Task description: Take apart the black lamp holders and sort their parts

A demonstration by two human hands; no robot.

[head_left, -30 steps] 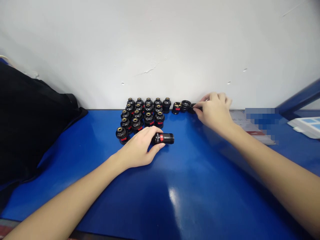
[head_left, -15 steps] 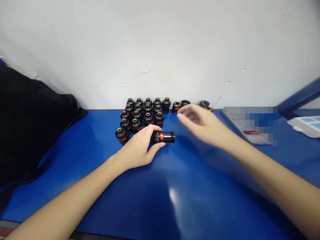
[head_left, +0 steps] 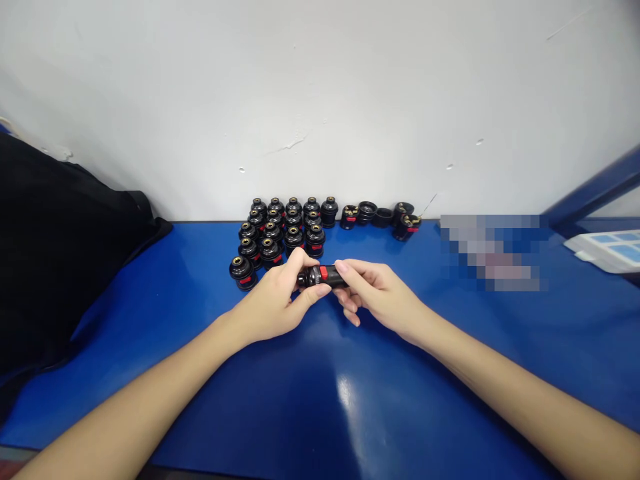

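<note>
A black lamp holder (head_left: 324, 275) with a red switch lies sideways between my hands, above the blue table. My left hand (head_left: 277, 293) is closed round its narrow left end, thumb below and index finger above. At the right end, my right hand (head_left: 380, 290) pinches the black body between thumb and fingers, the lower fingers curled beneath. Just beyond my left hand stand several upright black lamp holders (head_left: 271, 252) in rows, brass holes on top and red switches on their sides.
Against the white wall (head_left: 350, 100), loose parts sit on the blue table (head_left: 320, 393): socket bodies with red switches (head_left: 407, 228) and black rings (head_left: 383, 217). Black cloth (head_left: 60, 253) covers the left side. A blurred-out item (head_left: 495, 253) and a white-and-blue box (head_left: 605, 250) lie to the right.
My right hand has come down and left from near the loose parts and taken hold of the lamp holder's right end. My left hand keeps its grip in nearly the same place.
</note>
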